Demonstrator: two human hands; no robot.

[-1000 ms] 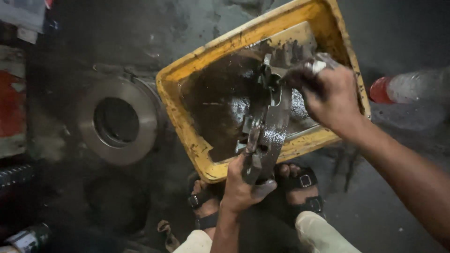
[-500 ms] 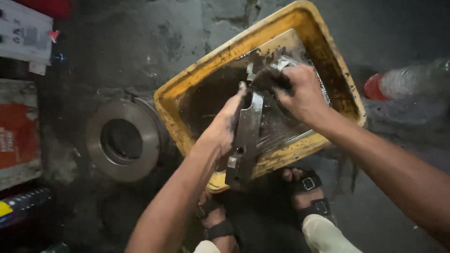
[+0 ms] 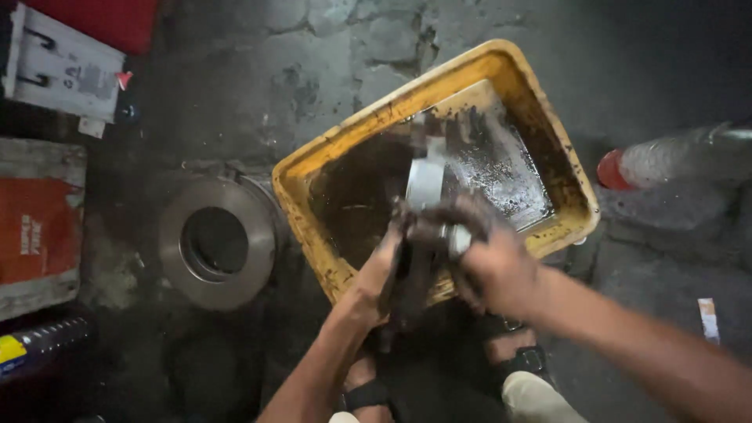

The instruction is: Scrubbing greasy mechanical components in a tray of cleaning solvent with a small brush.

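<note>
Here, in the head view, both hands are closed on one long flat metal bracket [image 3: 423,188] held over the near edge of a yellow plastic tray [image 3: 364,125]. The bracket is grey steel, wet and shiny at its far end, which reaches over the tray's dark oily liquid; its near end is blackened with grime and blurred, so finer detail cannot be made out. The left hand [image 3: 384,266] grips the bracket's near part from the left, fingers wrapped round it. The right hand [image 3: 486,262] is clenched over the bracket's middle from the right, with something pale and small pressed under its fingers; what it is cannot be told. The two hands touch, both smeared black.

Left of the tray a round steel brake disc [image 3: 215,243] lies flat on the stained concrete floor. At the far right lies a clear plastic bottle [image 3: 674,160] with a red cap. Sandalled feet [image 3: 521,360] show below the hands.
</note>
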